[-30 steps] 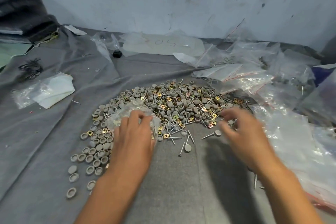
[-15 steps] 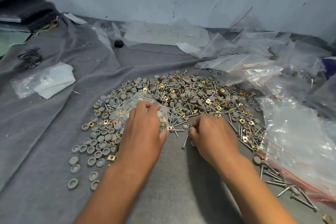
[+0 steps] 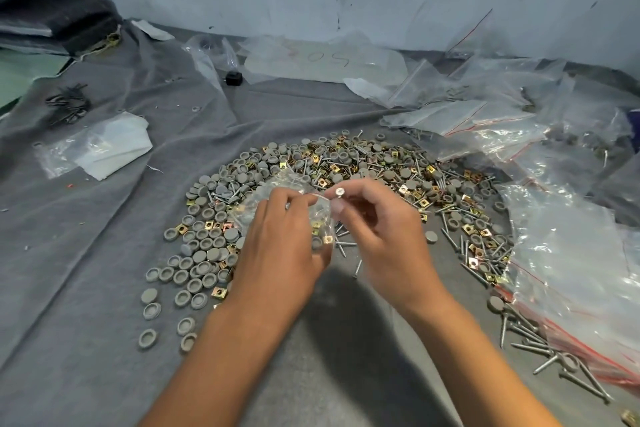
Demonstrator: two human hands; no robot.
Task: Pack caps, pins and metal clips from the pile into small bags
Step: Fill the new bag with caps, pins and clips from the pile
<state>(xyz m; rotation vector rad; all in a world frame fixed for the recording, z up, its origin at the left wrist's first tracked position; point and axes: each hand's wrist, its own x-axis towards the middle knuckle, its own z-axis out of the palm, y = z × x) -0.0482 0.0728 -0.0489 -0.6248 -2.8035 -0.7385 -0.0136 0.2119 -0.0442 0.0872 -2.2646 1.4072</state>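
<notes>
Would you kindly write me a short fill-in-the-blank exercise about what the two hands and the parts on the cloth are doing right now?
1. The left hand grips a small clear plastic ____.
2. The right hand pinches a silver metal ____ beside the bag's mouth.
3. The round caps in the mixed pile are ____ in colour.
4. The pile lies on a grey ____.

Missing words: bag; pin; grey; cloth
</notes>
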